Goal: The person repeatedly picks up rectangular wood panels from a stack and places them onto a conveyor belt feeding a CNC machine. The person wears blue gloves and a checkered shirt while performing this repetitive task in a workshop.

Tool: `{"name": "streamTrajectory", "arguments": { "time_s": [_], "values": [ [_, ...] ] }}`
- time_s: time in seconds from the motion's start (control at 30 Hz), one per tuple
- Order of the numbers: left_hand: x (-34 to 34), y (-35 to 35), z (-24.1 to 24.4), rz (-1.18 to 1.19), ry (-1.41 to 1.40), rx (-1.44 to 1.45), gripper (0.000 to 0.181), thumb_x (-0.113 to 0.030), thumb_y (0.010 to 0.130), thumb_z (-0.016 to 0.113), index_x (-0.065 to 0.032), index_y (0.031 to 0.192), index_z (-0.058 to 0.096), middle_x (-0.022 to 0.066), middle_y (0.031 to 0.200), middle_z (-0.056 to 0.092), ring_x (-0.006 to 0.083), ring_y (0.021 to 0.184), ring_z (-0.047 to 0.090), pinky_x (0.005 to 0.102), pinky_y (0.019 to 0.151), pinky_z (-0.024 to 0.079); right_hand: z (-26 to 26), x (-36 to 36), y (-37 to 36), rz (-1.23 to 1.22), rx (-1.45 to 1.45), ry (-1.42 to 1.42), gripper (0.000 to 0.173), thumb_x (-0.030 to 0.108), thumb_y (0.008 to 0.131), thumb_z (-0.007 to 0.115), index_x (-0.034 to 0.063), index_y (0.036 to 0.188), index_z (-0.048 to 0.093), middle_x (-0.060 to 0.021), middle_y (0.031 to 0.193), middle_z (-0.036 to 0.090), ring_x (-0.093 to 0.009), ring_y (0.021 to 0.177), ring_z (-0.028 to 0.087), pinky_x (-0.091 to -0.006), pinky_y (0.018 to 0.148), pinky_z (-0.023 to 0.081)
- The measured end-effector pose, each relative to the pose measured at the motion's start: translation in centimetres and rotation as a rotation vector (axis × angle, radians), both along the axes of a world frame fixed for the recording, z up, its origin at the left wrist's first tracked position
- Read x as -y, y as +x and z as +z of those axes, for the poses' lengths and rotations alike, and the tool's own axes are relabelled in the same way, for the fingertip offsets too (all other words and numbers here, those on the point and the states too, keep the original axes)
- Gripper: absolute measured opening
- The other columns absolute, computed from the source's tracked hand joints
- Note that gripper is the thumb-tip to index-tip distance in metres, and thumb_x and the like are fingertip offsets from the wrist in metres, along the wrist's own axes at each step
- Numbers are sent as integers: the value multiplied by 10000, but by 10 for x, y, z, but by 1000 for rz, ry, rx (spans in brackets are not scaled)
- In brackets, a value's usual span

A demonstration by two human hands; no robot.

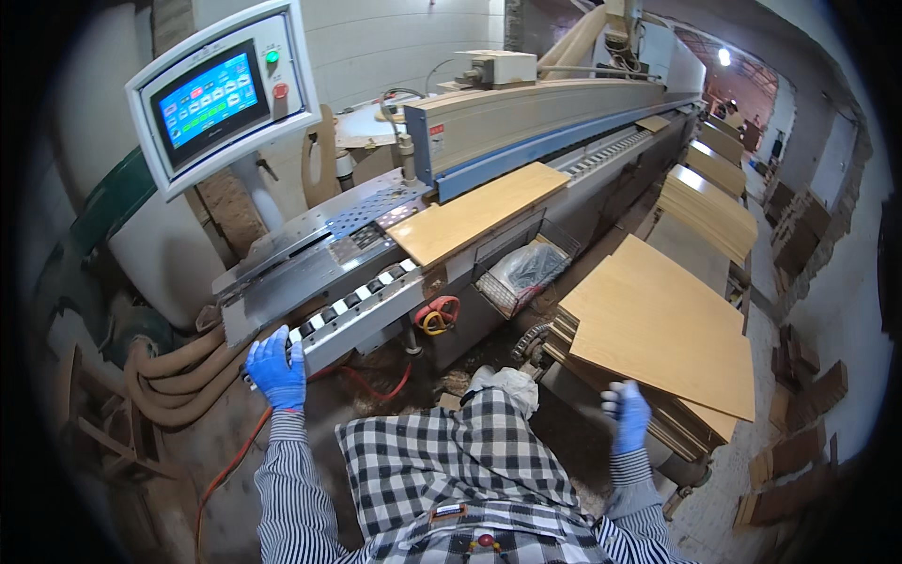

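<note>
A blue glove with white fingertips covers my left hand (277, 370), which rests on the near end of the roller rail (352, 302) of a long woodworking machine. My right hand (627, 416), gloved the same way, is beside a stack of wood panels at the right, its fingers loosely curled; whether it touches the stack I cannot tell. On top of that stack lies a large light-wood panel (666, 331), set askew. Another flat wood panel (479, 211) lies on the machine's track, alongside the blue-edged pressure beam (550, 144).
A touchscreen control panel (211, 95) stands at upper left. Below the track hang a wire basket (504, 299) holding plastic wrap and red and yellow tape rolls (437, 315). Brown hoses (183, 402) and a red air hose (236, 462) run at left. More panel stacks (708, 211) stand at right.
</note>
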State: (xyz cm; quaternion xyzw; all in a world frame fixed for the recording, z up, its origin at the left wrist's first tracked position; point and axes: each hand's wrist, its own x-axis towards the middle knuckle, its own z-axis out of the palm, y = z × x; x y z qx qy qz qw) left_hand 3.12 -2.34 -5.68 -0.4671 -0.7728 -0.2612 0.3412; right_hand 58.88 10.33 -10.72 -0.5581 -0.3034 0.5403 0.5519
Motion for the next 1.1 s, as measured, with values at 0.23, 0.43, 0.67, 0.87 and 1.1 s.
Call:
{"name": "streamTrajectory", "arguments": {
  "time_s": [0.23, 0.43, 0.67, 0.87, 1.1],
  "values": [
    [0, 7, 8, 6, 6, 27, 357, -307, 836, 618, -111, 1135, 635, 87, 1038, 658, 253, 1016, 579, 441, 1022, 359, -26, -21, 53, -252, -313, 34, 332, 428, 902, 614, 109, 840, 548, -37, 664, 604, -103, 501, 496, -280, 517, 468],
    [1, 9, 9, 21, 24, 15, 365, -312, 825, 631, -113, 1131, 641, 69, 1061, 663, 241, 1034, 581, 433, 1026, 360, -24, 23, 0, 163, -733, -29, 238, 333, 934, 584, 97, 931, 546, -59, 668, 570, -139, 489, 462, -315, 506, 443],
    [5, 8, 8, 4, 2, 46, 385, -325, 826, 645, -113, 1148, 635, 64, 1100, 655, 238, 1054, 575, 440, 1026, 358, -6, 55, 40, -204, -635, 15, 379, 482, 835, 667, 167, 1038, 605, -8, 841, 662, -157, 536, 543, -305, 518, 488],
    [10, 7, 7, -33, -50, 52, 463, -356, 830, 647, -104, 1215, 589, 77, 1201, 603, 250, 1147, 516, 452, 1093, 284, -33, 45, 81, -150, -537, 52, 232, 304, 861, 667, 155, 1023, 594, -19, 868, 671, -145, 534, 551, -308, 540, 499],
    [42, 67, 22, -248, -173, 196, 736, -550, 820, 621, -75, 1360, 462, 150, 1391, 457, 324, 1344, 351, 482, 1162, 170, 0, 50, 6, 129, -506, 76, 153, 222, 901, 594, 133, 1025, 596, -12, 818, 665, -131, 564, 567, -328, 590, 503]
  ]
}}
